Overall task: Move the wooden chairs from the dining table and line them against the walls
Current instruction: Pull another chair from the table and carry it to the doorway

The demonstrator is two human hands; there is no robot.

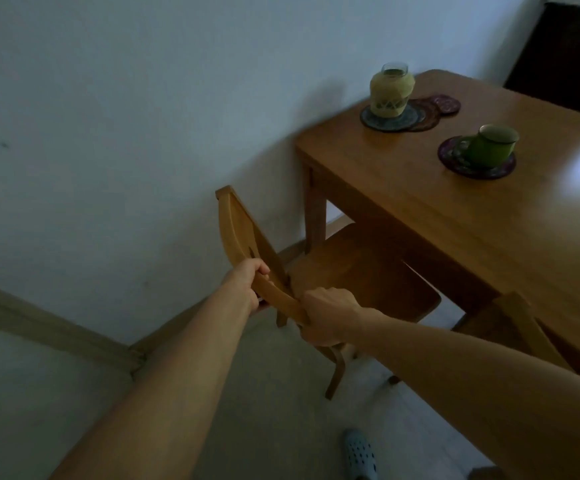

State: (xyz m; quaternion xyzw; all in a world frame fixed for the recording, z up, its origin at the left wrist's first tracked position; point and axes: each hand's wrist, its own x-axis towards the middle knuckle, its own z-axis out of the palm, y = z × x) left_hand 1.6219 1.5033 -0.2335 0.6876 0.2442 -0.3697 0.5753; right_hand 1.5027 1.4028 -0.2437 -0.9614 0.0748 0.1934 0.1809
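Note:
A wooden chair (357, 278) stands at the end of the dining table (420, 202), its seat partly tucked under the tabletop and its back toward me. My left hand (247, 282) grips the curved top rail of the backrest. My right hand (330, 315) grips the same rail at its nearer end. The top of a second wooden chair (520, 323) shows at the table's near side, partly hidden behind my right forearm.
A white wall (125, 133) runs behind the chair, meeting a second wall at a corner (138, 358) with a skirting board. On the table stand a woven-covered jar (390, 90), a green mug (492, 145) and several round coasters. My slippered foot (361, 455) is on the pale floor.

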